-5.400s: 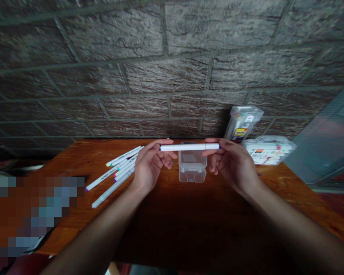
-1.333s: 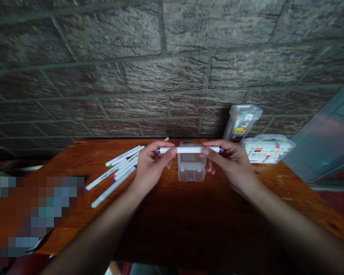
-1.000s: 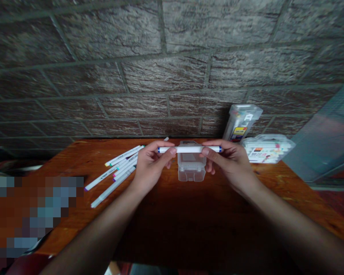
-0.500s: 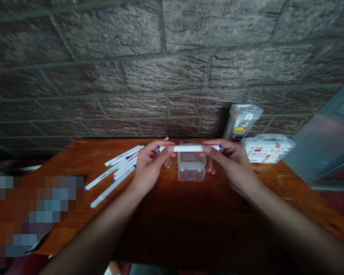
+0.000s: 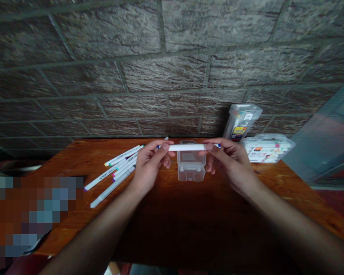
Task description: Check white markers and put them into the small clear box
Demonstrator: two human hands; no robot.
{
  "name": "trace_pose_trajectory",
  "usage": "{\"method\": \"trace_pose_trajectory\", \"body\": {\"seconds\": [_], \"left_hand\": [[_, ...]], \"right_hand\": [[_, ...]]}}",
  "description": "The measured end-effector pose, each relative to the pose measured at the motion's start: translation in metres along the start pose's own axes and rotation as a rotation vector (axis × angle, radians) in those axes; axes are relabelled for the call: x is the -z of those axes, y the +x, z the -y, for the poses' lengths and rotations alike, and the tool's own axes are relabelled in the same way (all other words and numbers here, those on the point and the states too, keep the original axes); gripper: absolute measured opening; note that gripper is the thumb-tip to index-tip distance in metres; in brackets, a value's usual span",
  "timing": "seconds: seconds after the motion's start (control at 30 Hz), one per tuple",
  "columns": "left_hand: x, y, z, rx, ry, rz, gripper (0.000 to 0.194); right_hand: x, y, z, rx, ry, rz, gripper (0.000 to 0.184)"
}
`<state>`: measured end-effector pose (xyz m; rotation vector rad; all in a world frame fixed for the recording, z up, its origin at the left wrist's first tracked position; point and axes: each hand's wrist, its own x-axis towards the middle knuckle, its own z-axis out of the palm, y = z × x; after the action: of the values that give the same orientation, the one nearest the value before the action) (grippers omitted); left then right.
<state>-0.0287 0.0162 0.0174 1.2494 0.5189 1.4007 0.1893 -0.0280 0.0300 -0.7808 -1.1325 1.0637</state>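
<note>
A white marker (image 5: 186, 147) with blue ends is held level in the air between both hands. My left hand (image 5: 149, 162) pinches its left end between thumb and fingers. At the other end, my right hand (image 5: 229, 156) grips it the same way. Behind and below the marker, a clear plastic case (image 5: 191, 172) lies open on the wooden table (image 5: 166, 221); the marker hides part of it. Several white markers (image 5: 114, 177) with coloured ends lie in a loose pile beside my left hand, which covers some of them.
A tall clear case (image 5: 240, 122) stands against the stone-block wall (image 5: 166, 72) at the back right. Beside it is a wider clear case (image 5: 268, 149) with a printed label and markers inside. A grey panel (image 5: 326, 133) rises past the table's right edge. The lower left is pixelated.
My left thumb has slid slightly left along the marker, toward its blue end. The marker has risen a touch. Everything else on the table stays put.
</note>
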Motion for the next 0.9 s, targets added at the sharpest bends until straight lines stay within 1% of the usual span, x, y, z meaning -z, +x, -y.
{"method": "trace_pose_trajectory", "body": {"seconds": [0.3,0.53,0.9], "left_hand": [[-0.0018,0.0003,-0.0023,0.008,-0.029,-0.021,0.023],[-0.0014,0.0005,-0.0039,0.013,-0.049,-0.035,0.023],[-0.0004,0.0020,-0.0035,0.035,-0.072,-0.055,0.028]], "right_hand": [[-0.0003,0.0000,0.0015,-0.017,0.013,-0.001,0.022],[0.0000,0.0005,0.0038,-0.011,0.018,-0.036,0.021],[0.0016,0.0007,0.0028,-0.028,0.053,-0.032,0.023]]}}
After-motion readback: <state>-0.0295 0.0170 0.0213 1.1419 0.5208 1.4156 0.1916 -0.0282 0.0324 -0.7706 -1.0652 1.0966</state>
